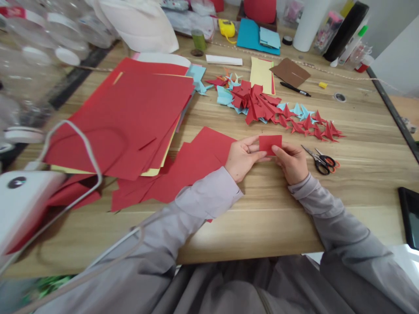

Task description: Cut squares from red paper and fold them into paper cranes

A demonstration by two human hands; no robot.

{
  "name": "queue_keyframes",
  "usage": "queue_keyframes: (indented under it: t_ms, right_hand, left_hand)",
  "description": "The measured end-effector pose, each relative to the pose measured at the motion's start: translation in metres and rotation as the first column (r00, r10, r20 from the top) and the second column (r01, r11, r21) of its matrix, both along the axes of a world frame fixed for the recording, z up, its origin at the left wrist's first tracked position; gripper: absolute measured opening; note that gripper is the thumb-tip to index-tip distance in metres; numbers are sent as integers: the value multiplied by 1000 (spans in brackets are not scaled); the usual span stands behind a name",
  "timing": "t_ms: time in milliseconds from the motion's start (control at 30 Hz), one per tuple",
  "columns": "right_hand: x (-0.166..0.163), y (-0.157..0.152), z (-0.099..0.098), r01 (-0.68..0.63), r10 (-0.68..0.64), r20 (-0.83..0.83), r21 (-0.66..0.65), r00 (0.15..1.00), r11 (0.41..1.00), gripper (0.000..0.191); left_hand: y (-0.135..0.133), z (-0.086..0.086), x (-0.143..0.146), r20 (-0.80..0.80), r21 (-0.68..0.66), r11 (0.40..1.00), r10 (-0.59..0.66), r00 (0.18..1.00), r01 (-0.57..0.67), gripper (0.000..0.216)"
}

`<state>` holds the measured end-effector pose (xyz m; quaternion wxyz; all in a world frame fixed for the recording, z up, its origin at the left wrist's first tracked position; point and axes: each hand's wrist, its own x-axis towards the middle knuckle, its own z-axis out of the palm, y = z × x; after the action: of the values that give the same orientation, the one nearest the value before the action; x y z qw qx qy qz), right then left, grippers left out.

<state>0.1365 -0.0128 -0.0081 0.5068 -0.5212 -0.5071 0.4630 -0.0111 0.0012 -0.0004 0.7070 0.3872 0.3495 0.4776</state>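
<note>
A small folded red paper rectangle (270,144) is held just above the wooden table (262,218) between both hands. My left hand (242,158) pinches its left edge with thumb and fingers. My right hand (291,162) grips its lower right side, thumb on the front. Loose red sheets (193,163) lie flat just left of my left hand. A heap of folded red and light blue paper shapes (262,104) lies beyond the hands.
Scissors with orange and black handles (322,160) lie right of my right hand. A big stack of red sheets (127,117) fills the left. A black pen (295,89), yellow paper (262,74), brown card (290,72) and clutter sit at the back. A dark tablet edge (410,216) is at right.
</note>
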Motion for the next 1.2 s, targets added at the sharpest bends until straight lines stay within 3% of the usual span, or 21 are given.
queue_keyframes:
  t_ms: [133,300,467,800,1000,1200]
  right_hand:
    - [-3,-1,7,37,-39,31,84,999,996,29]
    - [0,1,4,70,-69,-29,35,997,997,28]
    - [1,1,-1,104,-103,-33,25,994,994,27]
    - [-1,-1,2,130,-126,-86,43,988,991,26]
    - [1,0,2,-13,15,-62,35,998,999,28]
    - [4,1,1,33,-32,-53,13,998,999,31]
  left_hand:
    - [2,-1,0,-3,-7,1000,-5,1000,5,46]
    - [1,-2,2,-45,-39,999,18,999,-19,41]
    - [2,-4,4,-42,-49,991,119,992,-121,39]
    - [-1,-3,6,-115,33,998,47,992,-44,36]
    - [-1,-2,5,-155,18,1000,-6,988,9,26]
    - [0,-3,4,-122,-4,1000,15,992,-16,27]
